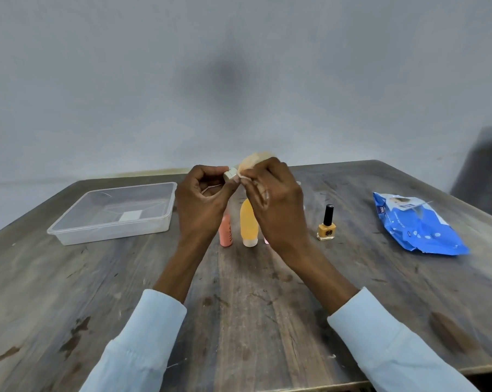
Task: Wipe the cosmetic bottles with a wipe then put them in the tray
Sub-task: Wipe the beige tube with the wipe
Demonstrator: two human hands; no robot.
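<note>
**Two hands working a wipe against a small pale object above the table**

Two hands are meeting in the air above the worn grey-brown wooden table (267,306). The left hand (202,199) is pinching a small pale, blocky object (230,174) between thumb and curled fingertips; it looks like a cap or the end of a small bottle, but most of it is hidden by the fingers. The right hand (273,205) is gripping a crumpled, tan-stained wipe (253,161) and pressing it against that object, so the two are touching.

Taking the yellow-orange squeeze tube with a white cap (249,224) as the landmark: it is standing cap-down on the table directly below the hands. Just to its left a slim coral-pink bottle (226,232) is standing, partly hidden by the left wrist. Just to its right a sliver of something pink (266,239) is peeking out beside the right wrist, too hidden to identify. Further right, apart from the tube, a small glass nail polish bottle of mustard-yellow colour with a tall black cap (327,226) is standing upright. Well beyond that, on the far right, a blue plastic pack of wet wipes (417,230) is lying flat. Well to the left of the tube, a clear rectangular plastic tray (111,233) is sitting with a pale square showing at its bottom. Light blue sleeves (137,349) are covering both forearms.
</note>
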